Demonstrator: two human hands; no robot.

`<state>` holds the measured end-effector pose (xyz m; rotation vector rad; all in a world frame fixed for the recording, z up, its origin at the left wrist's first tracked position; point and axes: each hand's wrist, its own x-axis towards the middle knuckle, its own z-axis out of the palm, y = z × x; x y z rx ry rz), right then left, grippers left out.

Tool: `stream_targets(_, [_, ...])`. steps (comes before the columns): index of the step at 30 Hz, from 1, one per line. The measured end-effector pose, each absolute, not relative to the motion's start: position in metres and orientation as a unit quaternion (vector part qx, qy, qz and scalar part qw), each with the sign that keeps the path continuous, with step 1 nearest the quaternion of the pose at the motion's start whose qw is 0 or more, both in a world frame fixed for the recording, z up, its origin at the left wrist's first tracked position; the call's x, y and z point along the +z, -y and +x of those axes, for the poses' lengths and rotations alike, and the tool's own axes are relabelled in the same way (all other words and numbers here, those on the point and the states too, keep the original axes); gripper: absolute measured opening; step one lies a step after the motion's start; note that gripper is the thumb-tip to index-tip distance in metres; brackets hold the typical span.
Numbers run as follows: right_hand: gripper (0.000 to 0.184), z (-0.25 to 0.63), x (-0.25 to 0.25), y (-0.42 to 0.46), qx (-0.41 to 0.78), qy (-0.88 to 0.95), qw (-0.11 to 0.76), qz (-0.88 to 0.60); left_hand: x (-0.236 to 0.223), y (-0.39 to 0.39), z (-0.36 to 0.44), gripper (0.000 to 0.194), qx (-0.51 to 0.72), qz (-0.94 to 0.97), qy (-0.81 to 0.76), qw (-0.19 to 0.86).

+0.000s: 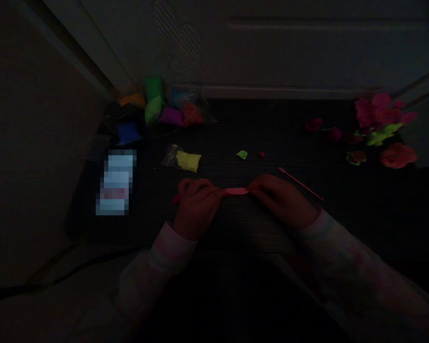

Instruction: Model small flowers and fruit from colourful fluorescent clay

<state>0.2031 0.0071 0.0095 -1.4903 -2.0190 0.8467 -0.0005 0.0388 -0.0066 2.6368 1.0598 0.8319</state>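
A flat strip of pink clay [236, 191] stretches between my two hands, low over the dark table. My left hand [198, 205] is closed, pinching the strip's left end between thumb and finger; a darker pink bit [176, 198] shows at its outer side, and I cannot tell whether it is the same piece. At the right end, my right hand [282, 197] pinches the strip with its fingertips. Just beyond the hands lie a small green clay piece [242, 155] and a tiny red ball [261, 155]. A thin pink modelling tool [301, 183] rests beside my right hand.
An opened bag of yellow clay [188, 161] lies left of centre. Behind it are several coloured clay packets [171, 116]. A phone [116, 182] with a lit, blurred screen is at the left. Pink flower shapes [384, 112] stand at the back right. The scene is very dim.
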Motion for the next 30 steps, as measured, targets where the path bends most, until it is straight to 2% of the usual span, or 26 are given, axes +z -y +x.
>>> stream_targets(10, [0.017, 0.189, 0.007, 0.010, 0.270, 0.735, 0.269, -0.561, -0.005, -0.039, -0.001, 0.014, 0.295, 0.881, -0.363, 0.074])
stream_targets(18, [0.017, 0.178, -0.003, 0.024, 0.194, 0.739, 0.247, -0.595, -0.007, -0.038, 0.000, 0.018, 0.261, 0.887, -0.368, 0.103])
stream_targets(30, [0.025, 0.177, -0.010, 0.028, 0.134, 0.773, 0.235, -0.574, -0.010, -0.038, -0.002, 0.017, 0.267, 0.890, -0.361, 0.083])
